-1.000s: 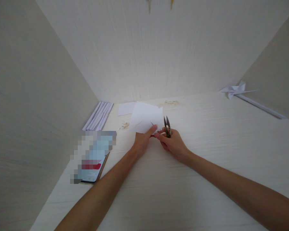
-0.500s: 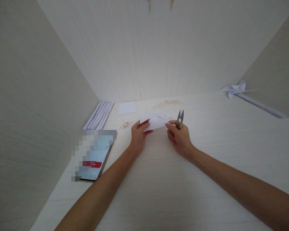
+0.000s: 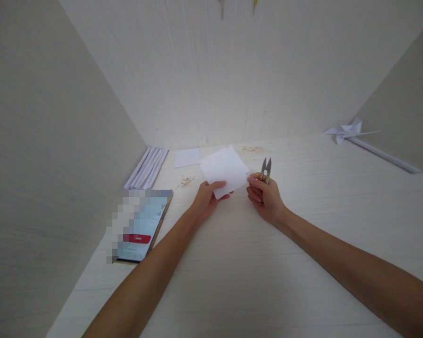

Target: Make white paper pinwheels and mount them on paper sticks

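A white sheet of paper is pinched at its lower left by my left hand, thumb on top and fingers beneath. The sheet is tilted, with one corner pointing away from me. My right hand is closed around a pair of thread snips, whose two blades point up and stand slightly apart. The right thumb and index finger are at the paper's right corner; whether they pinch it I cannot tell.
Rolled white paper sticks lie at the left, above a phone. A white paper square and small toothpick-like bits lie near the back wall. A paper pinwheel on a stick rests at the right wall.
The paper has turned from a bent, edge-on pose to a flat face toward me, one corner upward. Both hands stay nearly in place, the snips still in the right.
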`<state>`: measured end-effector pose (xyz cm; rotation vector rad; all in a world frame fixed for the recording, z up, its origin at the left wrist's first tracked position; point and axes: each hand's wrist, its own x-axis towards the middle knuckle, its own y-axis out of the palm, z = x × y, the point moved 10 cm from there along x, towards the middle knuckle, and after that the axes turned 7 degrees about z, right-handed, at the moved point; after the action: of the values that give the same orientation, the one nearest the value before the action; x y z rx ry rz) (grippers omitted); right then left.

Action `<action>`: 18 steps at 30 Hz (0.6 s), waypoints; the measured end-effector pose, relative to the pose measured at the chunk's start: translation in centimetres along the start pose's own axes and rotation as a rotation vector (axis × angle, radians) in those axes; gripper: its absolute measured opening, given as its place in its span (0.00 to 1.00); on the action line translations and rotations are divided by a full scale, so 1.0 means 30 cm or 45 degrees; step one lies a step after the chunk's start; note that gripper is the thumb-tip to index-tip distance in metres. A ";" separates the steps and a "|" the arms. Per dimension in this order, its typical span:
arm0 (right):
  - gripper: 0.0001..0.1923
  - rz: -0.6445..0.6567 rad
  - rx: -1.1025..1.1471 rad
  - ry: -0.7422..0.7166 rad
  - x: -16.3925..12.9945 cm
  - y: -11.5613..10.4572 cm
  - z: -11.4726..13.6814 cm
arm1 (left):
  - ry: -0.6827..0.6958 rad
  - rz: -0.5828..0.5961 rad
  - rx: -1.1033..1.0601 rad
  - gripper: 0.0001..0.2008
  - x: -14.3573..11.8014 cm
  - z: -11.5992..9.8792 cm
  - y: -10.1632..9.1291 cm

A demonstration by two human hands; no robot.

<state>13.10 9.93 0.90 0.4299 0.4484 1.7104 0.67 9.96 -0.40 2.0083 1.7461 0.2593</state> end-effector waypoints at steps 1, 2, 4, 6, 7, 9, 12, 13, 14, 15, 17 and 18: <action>0.11 -0.028 0.022 -0.011 0.001 -0.007 0.004 | 0.028 0.006 0.019 0.09 0.000 -0.001 0.005; 0.12 -0.056 0.042 -0.021 0.001 -0.014 0.008 | 0.053 0.015 0.040 0.10 -0.001 -0.002 0.010; 0.13 -0.099 0.069 -0.038 0.001 -0.023 0.014 | 0.101 0.038 0.105 0.13 -0.004 -0.002 0.021; 0.14 -0.110 0.072 -0.053 0.000 -0.025 0.016 | 0.165 0.042 0.188 0.13 -0.008 -0.009 0.025; 0.14 -0.103 0.063 -0.057 0.000 -0.022 0.015 | 0.197 0.024 0.217 0.13 -0.011 -0.013 0.022; 0.12 -0.064 -0.004 -0.044 -0.001 -0.013 0.005 | 0.261 -0.046 0.232 0.13 -0.014 -0.025 0.004; 0.08 0.029 -0.280 0.004 -0.005 0.011 -0.018 | 0.342 -0.158 0.199 0.13 -0.018 -0.044 -0.029; 0.07 0.066 -0.398 0.007 -0.008 0.022 -0.021 | 0.369 -0.180 0.195 0.14 -0.018 -0.050 -0.036; 0.07 0.101 -0.512 0.004 -0.011 0.033 -0.022 | 0.389 -0.196 0.199 0.14 -0.019 -0.056 -0.041; 0.06 0.129 -0.613 -0.005 -0.014 0.043 -0.020 | 0.404 -0.209 0.208 0.14 -0.019 -0.060 -0.045; 0.05 0.164 -0.761 -0.028 -0.020 0.060 -0.010 | 0.428 -0.239 0.237 0.15 -0.021 -0.068 -0.052; 0.05 0.169 -0.810 -0.036 -0.022 0.065 -0.004 | 0.439 -0.253 0.253 0.15 -0.024 -0.072 -0.055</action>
<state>11.52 8.93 1.77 0.0184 -0.1586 1.8621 -1.84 9.88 0.83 1.9942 2.2482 0.3996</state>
